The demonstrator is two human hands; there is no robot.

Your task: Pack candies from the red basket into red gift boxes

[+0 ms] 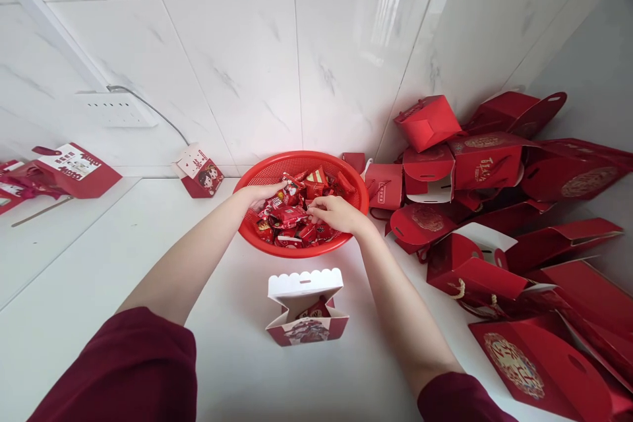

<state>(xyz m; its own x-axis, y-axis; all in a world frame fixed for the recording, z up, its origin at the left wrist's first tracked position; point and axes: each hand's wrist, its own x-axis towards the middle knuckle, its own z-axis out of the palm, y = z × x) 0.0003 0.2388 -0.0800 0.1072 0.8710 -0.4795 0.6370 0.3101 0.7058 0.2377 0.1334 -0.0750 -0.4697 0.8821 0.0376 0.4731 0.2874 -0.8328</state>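
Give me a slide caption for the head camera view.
Left hand and right hand in a red basket of wrapped packets, with an open box in front.

The left hand (263,195) lies at nine o'clock in a red perforated plastic basket (301,252) of wrapped sweets (289,216), its fingertips partly hidden; the right hand (330,212) is at three, fingers bent among the sweets. Around the basket, an open scalloped-edged gift box (307,332) stands at six o'clock, wrapped sweets inside, a white socket strip (115,110) at ten, and red gift boxes (487,165) heap from two to four.
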